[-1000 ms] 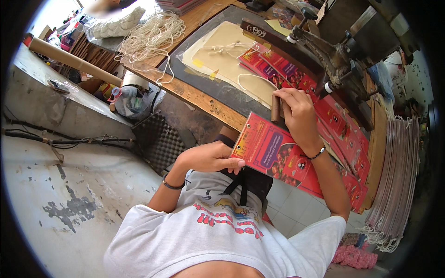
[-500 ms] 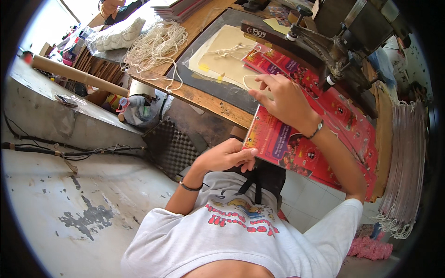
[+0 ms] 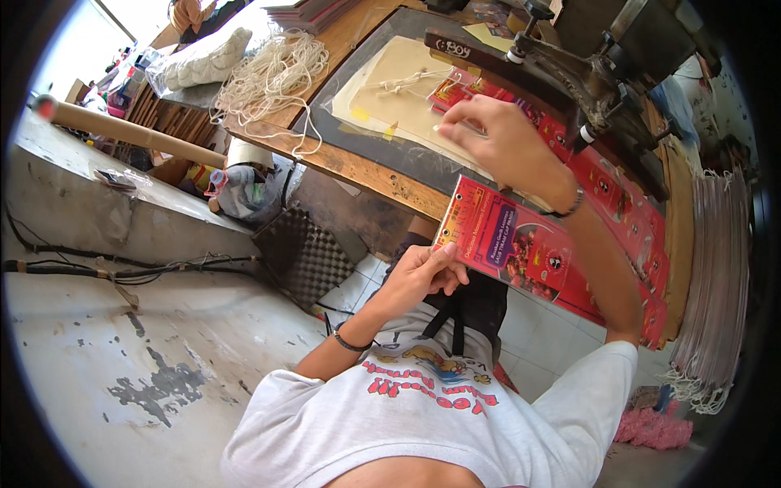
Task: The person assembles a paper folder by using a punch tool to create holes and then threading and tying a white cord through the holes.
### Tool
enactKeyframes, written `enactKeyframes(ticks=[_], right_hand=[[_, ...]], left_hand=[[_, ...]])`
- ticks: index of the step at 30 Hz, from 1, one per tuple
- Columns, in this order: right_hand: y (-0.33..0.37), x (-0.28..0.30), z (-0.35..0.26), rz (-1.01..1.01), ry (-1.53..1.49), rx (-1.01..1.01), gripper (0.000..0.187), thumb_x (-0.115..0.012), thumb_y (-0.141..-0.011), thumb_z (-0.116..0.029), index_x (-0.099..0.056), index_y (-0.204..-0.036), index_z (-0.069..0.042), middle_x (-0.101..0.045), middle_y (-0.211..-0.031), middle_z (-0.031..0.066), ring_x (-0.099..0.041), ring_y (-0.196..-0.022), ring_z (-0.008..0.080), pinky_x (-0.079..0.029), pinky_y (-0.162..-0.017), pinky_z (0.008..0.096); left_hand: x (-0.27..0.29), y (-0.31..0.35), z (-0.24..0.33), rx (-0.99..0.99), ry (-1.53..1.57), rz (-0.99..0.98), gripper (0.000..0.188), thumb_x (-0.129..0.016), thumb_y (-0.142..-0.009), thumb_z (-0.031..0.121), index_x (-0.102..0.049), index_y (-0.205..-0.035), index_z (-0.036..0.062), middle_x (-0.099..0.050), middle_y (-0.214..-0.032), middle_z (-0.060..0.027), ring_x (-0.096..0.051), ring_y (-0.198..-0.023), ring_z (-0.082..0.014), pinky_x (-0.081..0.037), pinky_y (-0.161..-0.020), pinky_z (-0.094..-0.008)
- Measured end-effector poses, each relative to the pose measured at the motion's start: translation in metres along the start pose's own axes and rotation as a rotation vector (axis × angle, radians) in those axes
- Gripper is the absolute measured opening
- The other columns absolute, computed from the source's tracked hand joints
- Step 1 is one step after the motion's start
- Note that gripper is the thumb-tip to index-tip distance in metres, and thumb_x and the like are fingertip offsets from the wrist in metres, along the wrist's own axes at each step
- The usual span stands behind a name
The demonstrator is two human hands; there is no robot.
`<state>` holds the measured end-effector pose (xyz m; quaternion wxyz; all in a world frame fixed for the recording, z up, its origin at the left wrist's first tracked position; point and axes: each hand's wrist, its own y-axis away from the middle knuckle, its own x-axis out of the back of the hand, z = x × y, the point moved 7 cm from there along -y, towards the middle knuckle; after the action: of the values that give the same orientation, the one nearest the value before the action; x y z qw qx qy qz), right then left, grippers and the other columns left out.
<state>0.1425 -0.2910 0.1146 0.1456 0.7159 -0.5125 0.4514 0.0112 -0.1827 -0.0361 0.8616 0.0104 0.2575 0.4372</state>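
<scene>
My left hand (image 3: 425, 275) grips the near left corner of a long red printed sheet (image 3: 521, 244), thumb on top. Small metal eyelets line the sheet's short left edge, and its glossy face carries food pictures. Above the sheet, my right hand (image 3: 508, 142) hangs over the table with its fingers curled and smeared by motion; whether they hold anything does not show. Thin white cords (image 3: 411, 81) lie on the cream card (image 3: 382, 93) beyond that hand. More red printed sheets (image 3: 610, 191) are spread under and behind my right forearm.
A dark metal machine (image 3: 586, 89) with a long bar stands at the back right. A heap of white cord (image 3: 272, 77) lies at the table's left. Bundled sheets with cord ends (image 3: 716, 285) hang at the right. A cardboard tube (image 3: 134, 134) rests on the ledge.
My right hand has moved up and away from the sheet's edge; the cord loop at its fingers is no longer distinct. My left hand and the red sheet have shifted slightly right.
</scene>
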Motion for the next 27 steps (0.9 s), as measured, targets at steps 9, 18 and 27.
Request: enactKeyframes(ticks=[9, 18, 27], right_hand=[[0.075, -0.029, 0.015, -0.215, -0.881, -0.37, 0.023, -0.054, -0.104, -0.019, -0.056, -0.113, 0.003, -0.064, -0.092, 0.0043, -0.06, -0.084, 0.0075, -0.05, -0.079, 0.024], [0.081, -0.035, 0.021, -0.05, -0.555, 0.014, 0.014, -0.067, -0.094, -0.012, -0.066, -0.1, 0.0, -0.068, -0.089, 0.0102, -0.066, -0.075, 0.0179, -0.053, -0.069, 0.0298], [0.079, -0.028, 0.011, 0.009, -0.542, 0.303, 0.009, -0.068, -0.093, -0.006, -0.068, -0.097, 0.002, -0.07, -0.091, 0.01, -0.068, -0.079, 0.0146, -0.054, -0.071, 0.0274]], left_hand=[[-0.005, 0.009, 0.015, -0.243, -0.392, -0.266, 0.044, -0.054, -0.102, 0.031, -0.073, -0.08, -0.002, -0.068, -0.069, -0.0067, -0.056, -0.058, -0.0119, -0.045, -0.056, -0.0279], [0.019, 0.0, 0.033, -0.316, -0.549, 0.019, 0.031, -0.068, -0.095, 0.029, -0.067, -0.104, -0.0008, -0.06, -0.071, -0.0035, -0.052, -0.06, -0.0073, -0.043, -0.056, -0.0255], [0.022, 0.004, 0.052, -0.426, -0.593, 0.494, 0.035, -0.085, -0.08, 0.017, -0.056, -0.093, 0.0026, -0.054, -0.07, 0.0012, -0.039, -0.056, -0.0017, -0.031, -0.048, -0.0206]])
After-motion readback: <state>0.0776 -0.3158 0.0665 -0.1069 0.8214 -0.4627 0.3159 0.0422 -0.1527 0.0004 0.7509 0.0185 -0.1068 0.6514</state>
